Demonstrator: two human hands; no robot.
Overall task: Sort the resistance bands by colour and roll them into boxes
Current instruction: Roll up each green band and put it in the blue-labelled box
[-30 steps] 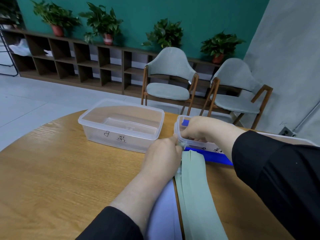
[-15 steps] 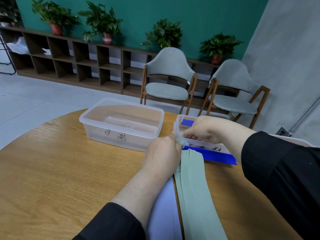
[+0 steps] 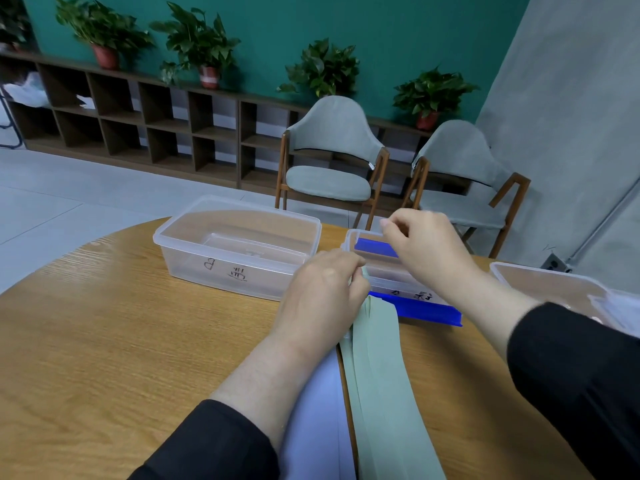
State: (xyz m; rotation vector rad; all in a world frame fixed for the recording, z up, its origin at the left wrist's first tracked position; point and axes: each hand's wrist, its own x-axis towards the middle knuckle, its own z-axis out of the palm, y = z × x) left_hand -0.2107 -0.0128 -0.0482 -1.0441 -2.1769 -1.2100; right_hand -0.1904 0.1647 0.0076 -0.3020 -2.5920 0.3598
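Note:
A long pale green band lies on the wooden table, running away from me. My left hand grips its far end, just in front of the small middle clear box. My right hand hovers above that box with curled fingers, thumb against forefinger; nothing shows between them. A blue band lies partly inside the middle box and partly on the table before it. A pale lilac band lies under my left forearm, beside the green one.
A large empty clear box marked B stands to the left of the middle one. Another clear box sits at the right table edge. Two grey chairs and a shelf with potted plants stand beyond the table.
My right hand has let go of the green band's end and risen up and to the right, over the middle box. My left hand stays on the band's end.

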